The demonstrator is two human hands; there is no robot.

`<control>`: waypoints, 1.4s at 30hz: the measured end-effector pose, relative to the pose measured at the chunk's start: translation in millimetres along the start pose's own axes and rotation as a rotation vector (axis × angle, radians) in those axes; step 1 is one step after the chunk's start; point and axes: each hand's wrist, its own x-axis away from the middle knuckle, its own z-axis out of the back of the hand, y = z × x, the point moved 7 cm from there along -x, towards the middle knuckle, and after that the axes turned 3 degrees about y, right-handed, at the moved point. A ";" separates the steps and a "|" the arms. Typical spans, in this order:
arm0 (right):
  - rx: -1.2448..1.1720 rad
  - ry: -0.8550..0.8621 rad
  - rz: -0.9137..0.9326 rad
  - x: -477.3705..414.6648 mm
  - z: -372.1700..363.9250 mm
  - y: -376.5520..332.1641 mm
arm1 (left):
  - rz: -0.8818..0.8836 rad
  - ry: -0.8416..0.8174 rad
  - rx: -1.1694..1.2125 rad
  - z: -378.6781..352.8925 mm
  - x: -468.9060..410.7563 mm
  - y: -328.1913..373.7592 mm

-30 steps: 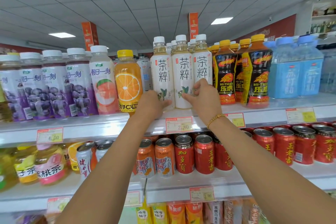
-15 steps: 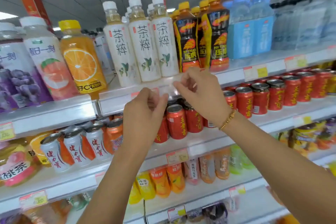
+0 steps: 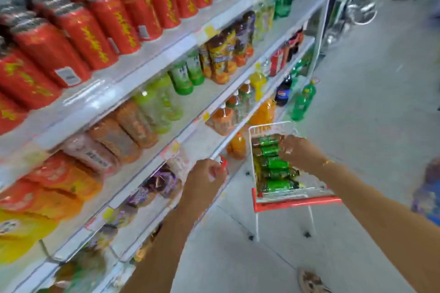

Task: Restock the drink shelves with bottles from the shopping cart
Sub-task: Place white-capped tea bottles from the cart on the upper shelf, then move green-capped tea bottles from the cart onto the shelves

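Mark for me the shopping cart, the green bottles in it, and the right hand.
shopping cart [image 3: 295,202], head view, red front rim.
green bottles [image 3: 273,163], head view, label of a middle bottle.
right hand [image 3: 297,150], head view, back of the hand, over the bottles.

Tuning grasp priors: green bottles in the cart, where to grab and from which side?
Judging loosely: the green bottles lie sideways, stacked in the cart. Come from above, wrapping the top one's body across its width, where the right hand reaches.

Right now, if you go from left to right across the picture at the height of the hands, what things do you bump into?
Orange drink packs → purple bottles → left hand → green bottles in the shopping cart → right hand.
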 end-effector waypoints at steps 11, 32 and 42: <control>0.246 -0.508 -0.049 -36.8 -151.4 223.9 | 0.287 -0.400 -0.204 -290.2 7.0 -78.1; 0.470 -0.547 0.239 62.0 -206.8 263.0 | 0.392 -0.386 -0.510 -358.3 120.6 -88.6; 0.442 -0.638 0.458 162.2 -246.8 276.0 | 0.831 -0.563 -0.287 -375.4 289.3 -101.7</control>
